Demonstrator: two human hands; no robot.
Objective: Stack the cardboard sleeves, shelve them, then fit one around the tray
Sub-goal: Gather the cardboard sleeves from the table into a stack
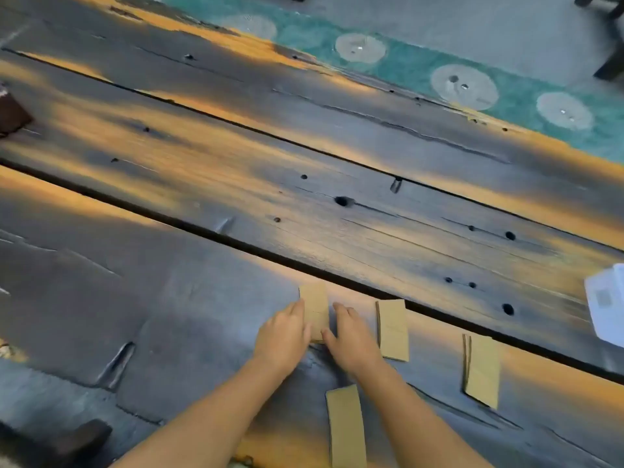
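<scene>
Flat brown cardboard sleeves lie on a weathered wooden table (202,184). One sleeve (315,307) lies between my two hands. My left hand (285,334) presses against its left edge and my right hand (351,336) against its right edge, pinching it from both sides. A second sleeve (393,329) lies just right of my right hand. A third sleeve pile (481,369) sits further right, showing several layered edges. A fourth sleeve (346,428) lies near the front edge between my forearms. A white object (607,302), possibly the tray, is cut off at the right edge.
Dark gaps run diagonally between the table planks, one just beyond the sleeves. A dark brown object (11,113) sits at the far left and another dark shape (77,440) at the bottom left. Past the table's far edge is a green patterned floor (422,72).
</scene>
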